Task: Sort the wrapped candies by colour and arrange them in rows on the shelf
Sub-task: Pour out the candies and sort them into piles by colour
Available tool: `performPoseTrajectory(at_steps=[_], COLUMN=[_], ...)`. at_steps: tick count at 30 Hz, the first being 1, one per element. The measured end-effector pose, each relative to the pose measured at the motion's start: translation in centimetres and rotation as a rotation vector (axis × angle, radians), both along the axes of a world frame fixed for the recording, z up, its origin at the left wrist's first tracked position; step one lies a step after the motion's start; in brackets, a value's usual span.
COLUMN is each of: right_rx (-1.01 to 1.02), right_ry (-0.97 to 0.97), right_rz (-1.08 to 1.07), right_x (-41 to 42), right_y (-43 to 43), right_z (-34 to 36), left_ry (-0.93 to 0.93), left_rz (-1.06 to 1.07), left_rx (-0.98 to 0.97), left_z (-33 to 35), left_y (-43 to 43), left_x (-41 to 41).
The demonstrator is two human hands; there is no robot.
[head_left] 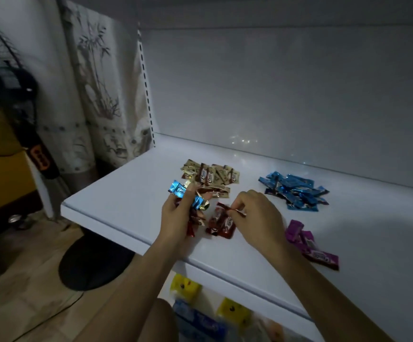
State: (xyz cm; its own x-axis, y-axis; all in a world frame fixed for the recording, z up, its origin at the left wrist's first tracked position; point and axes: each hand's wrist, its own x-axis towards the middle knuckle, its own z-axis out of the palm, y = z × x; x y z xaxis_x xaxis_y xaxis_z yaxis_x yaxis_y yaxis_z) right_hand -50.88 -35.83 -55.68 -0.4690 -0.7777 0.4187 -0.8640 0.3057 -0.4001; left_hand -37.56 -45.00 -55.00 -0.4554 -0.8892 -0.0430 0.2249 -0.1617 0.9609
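Observation:
On the white shelf (126, 201) lie sorted heaps of wrapped candies: beige and brown ones (210, 174) at the back, blue ones (295, 191) to the right, purple ones (309, 243) at the front right, red ones (221, 224) in the middle. My left hand (179, 215) grips a mixed bunch of candies, with a blue one (179, 190) sticking out on top and red ones below. My right hand (254, 215) pinches the end of a red candy wrapper (235, 211) just above the red heap.
The shelf's back panel (274, 95) rises behind the heaps. A lower shelf holds yellow packets (184, 286) and blue packets (200, 319). To the left stand a patterned curtain (97, 95), a black fan with a round base (94, 262) and a yellow box (0, 169).

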Motion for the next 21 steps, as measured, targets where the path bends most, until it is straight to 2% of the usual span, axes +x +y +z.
performPoseTrajectory(at_steps=[3, 6, 9, 11, 16, 21], right_rx=[0.096, 0.021, -0.142, -0.136, -0.126, -0.117], right_ry=[0.009, -0.002, -0.323, -0.502, -0.604, -0.683], right_rz=[0.011, -0.012, 0.094, 0.192, 0.265, 0.273], right_x=[0.3, 0.7, 2.0, 2.9, 3.8, 2.8], right_y=[-0.5, -0.6, -1.2, -2.1, -3.3, -3.5], right_z=[-0.3, 0.2, 1.3, 1.7, 2.0, 2.0], left_ry=[0.084, 0.18, 0.168, 0.157, 0.235, 0.213], left_rz=[-0.047, -0.114, -0.163, -0.185, -0.182, -0.082], left_rx=[0.084, 0.158, 0.13, 0.114, 0.114, 0.082], left_z=[-0.3, -0.2, -0.1, -0.2, -0.3, -0.8], left_y=[-0.5, -0.6, -0.6, -0.6, -0.4, -0.7], left_x=[0.6, 0.6, 0.8, 0.9, 1.0, 0.3])
